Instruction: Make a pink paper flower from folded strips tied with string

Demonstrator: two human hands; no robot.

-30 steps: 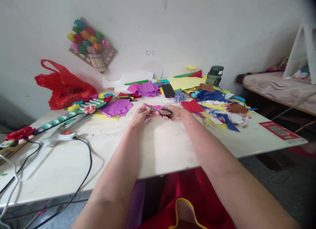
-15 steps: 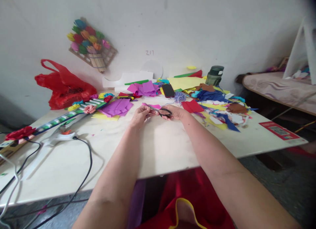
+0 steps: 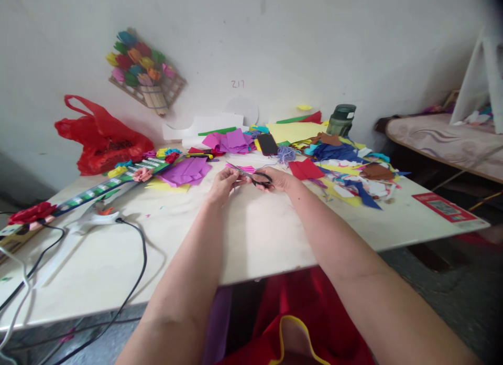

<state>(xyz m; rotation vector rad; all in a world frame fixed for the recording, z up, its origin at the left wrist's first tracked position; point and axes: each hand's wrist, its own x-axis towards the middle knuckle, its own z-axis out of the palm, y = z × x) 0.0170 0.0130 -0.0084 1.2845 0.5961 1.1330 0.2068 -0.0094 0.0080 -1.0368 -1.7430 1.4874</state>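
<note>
In the head view my right hand (image 3: 280, 179) grips a pair of scissors (image 3: 264, 181) by their black handles. The blades point left, over the fingers of my left hand (image 3: 223, 183). Those fingers are pinched together; whatever they hold is too small to make out. Just behind the blades lie bright pink paper strips (image 3: 245, 169). A red paper stack (image 3: 306, 169) sits to the right of my right hand, and purple paper sheets (image 3: 187, 172) lie left of my left hand.
Paper scraps (image 3: 349, 171) heap up on the table's right. A phone (image 3: 268, 144), purple yarn (image 3: 286, 154) and a green bottle (image 3: 341, 120) stand or lie along the back. At left are a red plastic bag (image 3: 104, 137), a white glue gun (image 3: 88, 221) and its black cord (image 3: 144, 255).
The scissors and my right hand have shifted very slightly left. My left hand stays nearly where it was, still pinched.
</note>
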